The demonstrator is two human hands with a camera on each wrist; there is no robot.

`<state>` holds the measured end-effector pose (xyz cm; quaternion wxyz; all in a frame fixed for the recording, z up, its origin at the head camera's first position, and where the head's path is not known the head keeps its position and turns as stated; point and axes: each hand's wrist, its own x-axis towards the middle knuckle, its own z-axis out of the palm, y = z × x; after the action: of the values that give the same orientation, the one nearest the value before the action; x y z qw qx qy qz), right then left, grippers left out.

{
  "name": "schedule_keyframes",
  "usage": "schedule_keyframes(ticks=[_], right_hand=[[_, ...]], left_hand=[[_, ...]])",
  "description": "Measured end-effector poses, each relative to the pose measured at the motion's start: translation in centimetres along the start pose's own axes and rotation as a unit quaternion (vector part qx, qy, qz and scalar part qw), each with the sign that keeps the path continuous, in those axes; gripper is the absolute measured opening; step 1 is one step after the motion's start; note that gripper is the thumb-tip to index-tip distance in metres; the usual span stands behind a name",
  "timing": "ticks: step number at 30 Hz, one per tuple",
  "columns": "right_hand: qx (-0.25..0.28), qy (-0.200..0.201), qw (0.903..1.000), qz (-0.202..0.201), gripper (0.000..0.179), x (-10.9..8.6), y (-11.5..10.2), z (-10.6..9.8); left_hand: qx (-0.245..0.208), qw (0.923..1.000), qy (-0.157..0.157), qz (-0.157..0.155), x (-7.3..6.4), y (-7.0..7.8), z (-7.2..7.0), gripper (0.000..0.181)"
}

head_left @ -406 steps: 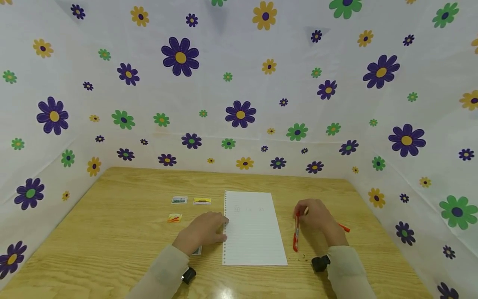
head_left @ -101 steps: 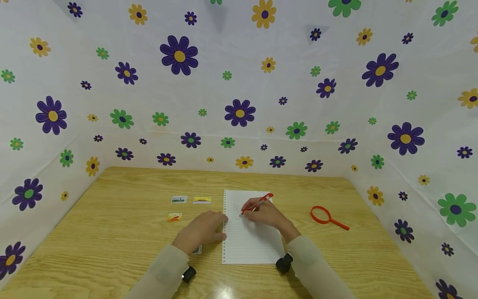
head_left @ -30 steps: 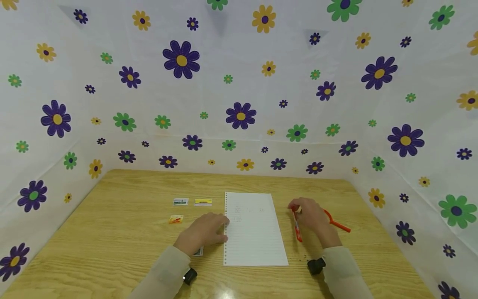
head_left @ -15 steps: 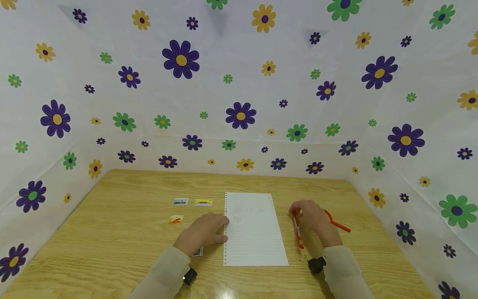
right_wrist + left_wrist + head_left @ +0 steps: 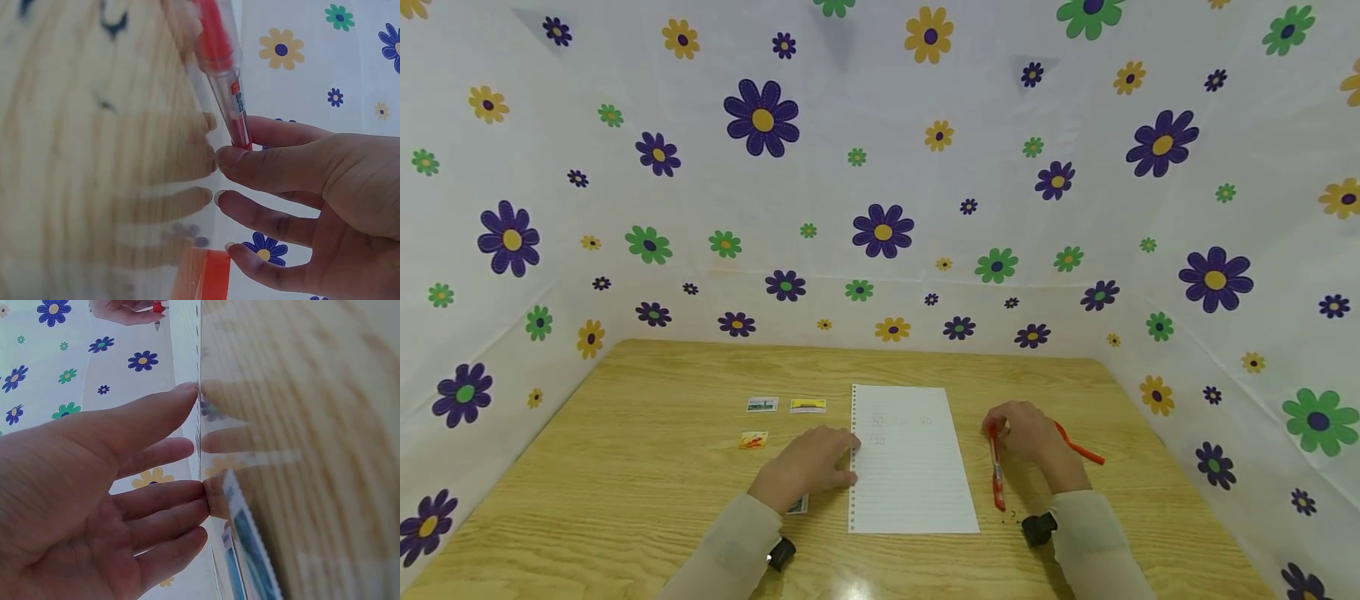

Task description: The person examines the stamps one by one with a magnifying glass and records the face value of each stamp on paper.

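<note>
My left hand [image 5: 808, 467] lies at the punched left edge of a lined sheet of paper [image 5: 917, 492], its fingertips on that edge. Faint handwriting in two rows shows near the sheet's top. Right of the paper, my right hand [image 5: 1028, 437] pinches a red pen [image 5: 997, 475] between thumb and fingers. In the right wrist view the pen [image 5: 228, 94] slants up from the thumb tip, and the other fingers are loosely bent. The left wrist view shows its bare nib [image 5: 157, 325]. Postage stamps [image 5: 253, 544] stand out close beside my left fingers.
A red magnifying glass [image 5: 1084, 454] lies behind my right hand, its lens partly hidden. Several stamps lie left of the paper: a green one [image 5: 762, 405], a yellow one [image 5: 808, 406] and an orange one [image 5: 753, 440]. Small dark marks [image 5: 1011, 517] dot the table.
Since 3.4 s ago my right hand has moved right, off the paper, with the pen. A second row of writing shows. Lately the pen's rear end has swung toward me. My left hand stays put.
</note>
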<state>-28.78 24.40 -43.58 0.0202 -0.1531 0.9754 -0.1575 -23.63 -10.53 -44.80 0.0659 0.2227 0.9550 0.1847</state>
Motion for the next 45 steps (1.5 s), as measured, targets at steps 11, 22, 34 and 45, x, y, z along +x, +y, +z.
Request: schedule_keyframes(ticks=[11,22,34,45], right_hand=[[-0.004,-0.020,0.9998,0.003,0.027,0.30,0.04,0.17],[0.000,-0.027,0.9996,0.001,0.027,0.37,0.00,0.09],[0.008,-0.033,0.9994,-0.012,0.026,0.32,0.08,0.04],[0.010,-0.030,0.9994,-0.018,0.027,0.20,0.02,-0.03]], left_hand=[[0.003,1.0000,0.003,0.006,-0.01,-0.07,0.00,0.047],[0.004,1.0000,0.004,0.003,0.06,-0.10,0.07,0.047],[0.000,1.0000,0.001,0.002,0.03,-0.11,0.03,0.047],[-0.009,1.0000,0.000,-0.001,-0.09,0.09,-0.19,0.047]])
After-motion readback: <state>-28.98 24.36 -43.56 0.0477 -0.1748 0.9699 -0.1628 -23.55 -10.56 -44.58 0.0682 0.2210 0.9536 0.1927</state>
